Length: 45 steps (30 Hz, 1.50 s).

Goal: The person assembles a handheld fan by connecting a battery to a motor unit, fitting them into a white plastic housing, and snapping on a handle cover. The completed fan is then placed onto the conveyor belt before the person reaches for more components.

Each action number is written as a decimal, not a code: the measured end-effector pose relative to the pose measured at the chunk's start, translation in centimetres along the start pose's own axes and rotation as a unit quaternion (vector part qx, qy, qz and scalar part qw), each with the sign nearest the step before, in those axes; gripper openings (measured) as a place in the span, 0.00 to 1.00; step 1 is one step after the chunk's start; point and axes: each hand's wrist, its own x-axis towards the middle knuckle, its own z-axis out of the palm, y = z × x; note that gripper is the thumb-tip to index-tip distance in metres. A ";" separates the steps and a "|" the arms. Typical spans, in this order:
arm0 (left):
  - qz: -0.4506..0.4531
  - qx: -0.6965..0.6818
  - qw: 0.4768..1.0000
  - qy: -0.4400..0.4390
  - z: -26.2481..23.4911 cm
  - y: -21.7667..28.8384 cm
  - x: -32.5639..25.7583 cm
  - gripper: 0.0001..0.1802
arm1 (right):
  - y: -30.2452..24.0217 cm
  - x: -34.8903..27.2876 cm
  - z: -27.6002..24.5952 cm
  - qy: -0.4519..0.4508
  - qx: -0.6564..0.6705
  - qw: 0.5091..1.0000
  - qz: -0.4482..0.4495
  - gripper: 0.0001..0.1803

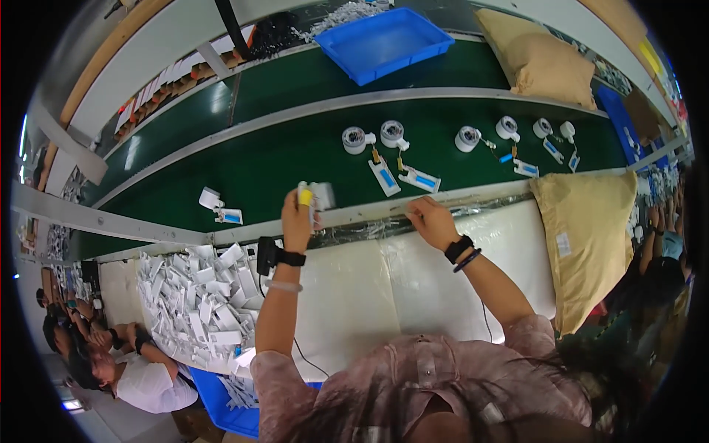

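My left hand [297,221] is closed around a small white device, a blurred white plastic unit [322,196] with a yellow part [304,196] near my fingers. It is held over the near edge of the green belt [273,166]. To the right, my right hand [433,221] is above the belt's near rim, thumb and fingers bent together; anything between them is too small to make out. Beyond it lie round white lamp-like heads [354,139], wired to white housings with blue cells [384,177]. More such sets are farther right, and one white assembly [229,215] lies at the left.
A big heap of white plastic housings [210,295] covers the left of the pale worktable [347,288]. A tan sack [583,244] stands at the right. A blue tray [384,46] and another sack [550,66] rest at the back. Co-workers [151,380] sit at both sides.
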 end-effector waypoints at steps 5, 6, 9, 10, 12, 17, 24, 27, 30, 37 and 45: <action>0.154 0.351 0.881 0.277 -4.0 -2.5 6.0 0.19 | 0.5 5.6 5.3 -0.012 -0.207 0.977 0.053 0.25; 0.236 0.522 0.716 0.398 -3.8 -2.6 6.3 0.21 | 0.4 6.6 5.8 -0.009 -0.208 0.977 0.051 0.25; 0.324 0.472 0.771 0.279 0.4 -2.8 3.8 0.25 | 1.0 8.5 6.4 -0.036 -0.269 0.955 0.121 0.30; 0.295 0.304 0.885 0.192 1.5 -3.9 2.7 0.24 | 0.5 9.0 6.6 -0.047 -0.249 0.956 0.148 0.31; 0.123 0.020 0.991 0.036 3.9 -5.8 1.3 0.21 | 1.0 9.7 7.5 -0.045 -0.205 0.962 0.177 0.32; -0.221 -0.248 0.942 -0.056 8.5 -4.7 0.7 0.17 | 0.3 8.1 7.0 -0.137 0.010 0.981 0.136 0.29; -0.121 -0.185 0.973 -0.071 7.6 -4.2 -2.5 0.12 | -5.1 5.0 4.3 -0.048 0.046 0.997 -0.030 0.17; -0.134 -0.149 0.966 -0.163 5.0 0.9 -5.6 0.11 | -4.4 5.1 4.1 -0.035 0.070 0.988 -0.134 0.22; -0.120 -0.058 0.932 -0.338 2.7 4.0 -7.1 0.09 | -4.1 4.3 3.9 -0.149 0.103 0.945 -0.273 0.11; -0.128 0.090 0.917 -0.366 -0.6 6.3 -9.0 0.11 | -8.6 0.3 0.2 -0.425 0.173 0.888 -0.026 0.13; 0.143 0.234 0.935 -0.226 1.8 7.8 -13.7 0.13 | -8.6 -3.3 -1.3 -0.381 0.229 0.896 0.006 0.08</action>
